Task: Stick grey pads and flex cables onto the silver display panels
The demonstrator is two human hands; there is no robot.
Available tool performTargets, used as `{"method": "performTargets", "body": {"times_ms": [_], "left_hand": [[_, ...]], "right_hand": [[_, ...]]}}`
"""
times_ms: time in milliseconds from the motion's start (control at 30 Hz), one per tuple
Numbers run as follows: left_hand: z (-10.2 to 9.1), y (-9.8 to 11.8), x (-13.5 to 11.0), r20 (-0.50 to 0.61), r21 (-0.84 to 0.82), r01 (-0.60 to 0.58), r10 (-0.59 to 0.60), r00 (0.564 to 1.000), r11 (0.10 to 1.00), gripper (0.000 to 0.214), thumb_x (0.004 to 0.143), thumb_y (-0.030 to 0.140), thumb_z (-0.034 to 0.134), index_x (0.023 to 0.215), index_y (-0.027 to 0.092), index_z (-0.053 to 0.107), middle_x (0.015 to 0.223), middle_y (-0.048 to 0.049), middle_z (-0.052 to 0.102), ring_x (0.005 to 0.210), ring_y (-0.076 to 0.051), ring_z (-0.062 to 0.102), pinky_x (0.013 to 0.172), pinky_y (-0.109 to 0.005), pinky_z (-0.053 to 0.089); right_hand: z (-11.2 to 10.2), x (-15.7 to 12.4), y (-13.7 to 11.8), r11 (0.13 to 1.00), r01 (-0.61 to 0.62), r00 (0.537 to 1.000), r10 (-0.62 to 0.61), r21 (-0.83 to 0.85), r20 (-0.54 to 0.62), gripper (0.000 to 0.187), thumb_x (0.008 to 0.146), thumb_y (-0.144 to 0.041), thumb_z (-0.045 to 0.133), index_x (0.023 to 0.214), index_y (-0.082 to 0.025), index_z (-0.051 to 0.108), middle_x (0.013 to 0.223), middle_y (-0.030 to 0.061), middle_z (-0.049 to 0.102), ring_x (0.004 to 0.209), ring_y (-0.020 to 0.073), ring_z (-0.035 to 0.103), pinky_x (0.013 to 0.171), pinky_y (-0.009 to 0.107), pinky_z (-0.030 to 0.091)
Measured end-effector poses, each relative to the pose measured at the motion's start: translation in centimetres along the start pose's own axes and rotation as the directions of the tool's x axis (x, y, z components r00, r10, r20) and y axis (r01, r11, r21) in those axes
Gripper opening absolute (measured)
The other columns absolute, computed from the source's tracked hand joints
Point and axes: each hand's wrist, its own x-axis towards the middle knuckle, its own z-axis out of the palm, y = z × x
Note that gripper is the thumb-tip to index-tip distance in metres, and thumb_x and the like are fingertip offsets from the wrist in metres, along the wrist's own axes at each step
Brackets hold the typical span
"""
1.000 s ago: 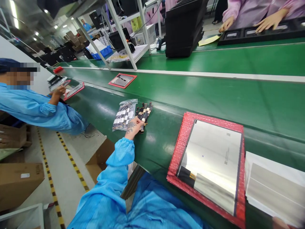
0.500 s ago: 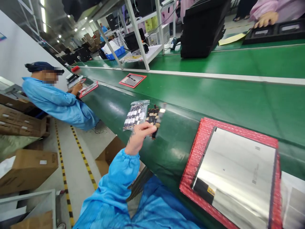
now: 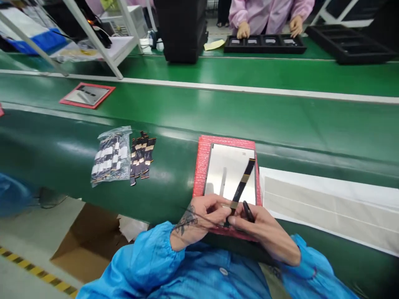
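My left hand (image 3: 204, 214) pinches a black flex cable (image 3: 241, 187) with gold-coloured bands near its lower end. The strip tilts up and to the right over a silver display panel (image 3: 230, 160). Close beside it, my right hand (image 3: 264, 226) is closed around a black pen-like tool (image 3: 248, 211), whose tip is hidden. Its fingertips are at the cable's lower end; whether they grip it I cannot tell. Under the panel lies red foam wrap (image 3: 201, 166). To the left are a loose pile of flex cables (image 3: 141, 155) and a clear bag (image 3: 112, 155) holding more.
White backing sheets with grey strips (image 3: 327, 207) lie right of the panel. Another panel on a red mat (image 3: 87, 95) sits further left on the green bench. Across it, a person in pink has both hands at a black tray (image 3: 264, 45). A cardboard box (image 3: 90, 241) stands below left.
My left hand has carried the flex cable from beside the pile to above the panel. My right hand has come into view with the black tool. The view has swung right.
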Motion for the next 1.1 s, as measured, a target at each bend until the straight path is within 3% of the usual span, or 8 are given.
{"method": "performTargets", "body": {"times_ms": [33, 100, 200, 300, 400, 633, 933, 1100], "left_hand": [[0.0, -0.9, -0.3, -0.070, 0.116, -0.114, 0.122, 0.990, 0.987, 0.022, 0.089, 0.031, 0.059, 0.095, 0.017, 0.074, 0.070, -0.0023, 0.065, 0.063, -0.014, 0.059, 0.060, -0.026, 0.047], [0.0, -2.9, -1.1, -0.155, 0.408, -0.321, 0.411, 0.898, 0.855, 0.024, 0.094, 0.027, 0.053, 0.104, 0.021, 0.074, 0.079, -0.0036, 0.065, 0.072, -0.016, 0.059, 0.066, -0.029, 0.048], [0.0, -5.5, -2.4, -0.059, 0.685, -0.411, 0.608, 0.791, 0.602, 0.029, 0.094, 0.023, 0.051, 0.116, 0.024, 0.070, 0.092, -0.0059, 0.064, 0.085, -0.020, 0.057, 0.077, -0.035, 0.048], [0.1, -6.6, -3.1, -0.004, 0.730, -0.418, 0.615, 0.789, 0.541, 0.032, 0.094, 0.021, 0.052, 0.122, 0.025, 0.068, 0.097, -0.0070, 0.062, 0.092, -0.021, 0.056, 0.086, -0.038, 0.047], [0.0, -6.4, -3.2, 0.006, 0.726, -0.448, 0.647, 0.763, 0.522, 0.028, 0.094, 0.020, 0.053, 0.116, 0.023, 0.070, 0.094, -0.0067, 0.062, 0.092, -0.020, 0.056, 0.086, -0.036, 0.048], [-0.6, -5.1, -3.0, 0.066, 0.762, -0.468, 0.665, 0.744, 0.448, 0.017, 0.093, 0.018, 0.058, 0.091, 0.021, 0.075, 0.083, -0.0043, 0.066, 0.083, -0.016, 0.057, 0.078, -0.029, 0.052], [-0.8, -4.9, -3.1, 0.066, 0.768, -0.418, 0.589, 0.806, 0.486, 0.020, 0.094, 0.022, 0.057, 0.089, 0.024, 0.077, 0.080, -0.0039, 0.068, 0.079, -0.015, 0.060, 0.077, -0.028, 0.053], [-0.7, -4.7, -2.9, 0.074, 0.766, -0.442, 0.618, 0.782, 0.466, 0.022, 0.095, 0.020, 0.056, 0.086, 0.022, 0.076, 0.080, -0.0038, 0.068, 0.080, -0.015, 0.059, 0.077, -0.028, 0.052]], "right_hand": [[-0.3, 0.1, 0.2, 0.999, 0.004, 1.000, -0.005, -0.038, -0.014, 0.032, 0.069, -0.053, 0.070, 0.066, -0.022, 0.062, 0.059, -0.0020, 0.059, 0.058, 0.0172, 0.051, 0.056, 0.029, 0.042], [-1.0, 0.7, 0.6, 0.982, 0.032, 0.995, -0.049, -0.184, -0.089, 0.030, 0.073, -0.051, 0.064, 0.071, -0.021, 0.066, 0.065, 0.0008, 0.064, 0.063, 0.0210, 0.056, 0.060, 0.033, 0.045], [-1.8, 1.7, 1.4, 0.902, 0.144, 0.956, -0.232, -0.406, -0.177, 0.024, 0.077, -0.043, 0.058, 0.072, -0.022, 0.070, 0.078, 0.0058, 0.067, 0.078, 0.0273, 0.062, 0.073, 0.041, 0.051], [-1.8, 2.5, 1.8, 0.834, 0.244, 0.912, -0.371, -0.494, -0.176, 0.019, 0.079, -0.034, 0.055, 0.068, -0.024, 0.068, 0.089, 0.0093, 0.066, 0.091, 0.0300, 0.064, 0.082, 0.046, 0.054], [-1.0, 2.6, 1.7, 0.825, 0.298, 0.914, -0.391, -0.481, -0.105, 0.017, 0.084, -0.029, 0.055, 0.076, -0.024, 0.070, 0.098, 0.0094, 0.065, 0.093, 0.0271, 0.065, 0.082, 0.043, 0.057], [0.5, 2.4, 0.6, 0.825, 0.247, 0.966, -0.252, -0.508, 0.062, 0.018, 0.089, -0.015, 0.051, 0.084, -0.020, 0.068, 0.108, 0.0100, 0.063, 0.103, 0.0247, 0.065, 0.088, 0.039, 0.057], [0.2, 2.6, 0.2, 0.803, 0.232, 0.972, -0.218, -0.549, 0.091, 0.021, 0.088, -0.009, 0.051, 0.080, -0.022, 0.066, 0.106, 0.0082, 0.064, 0.097, 0.0228, 0.067, 0.078, 0.034, 0.058], [0.4, 2.6, -0.3, 0.807, 0.199, 0.980, -0.170, -0.556, 0.103, 0.022, 0.088, -0.008, 0.051, 0.084, -0.020, 0.069, 0.110, 0.0092, 0.064, 0.100, 0.0234, 0.067, 0.082, 0.035, 0.058]]}}
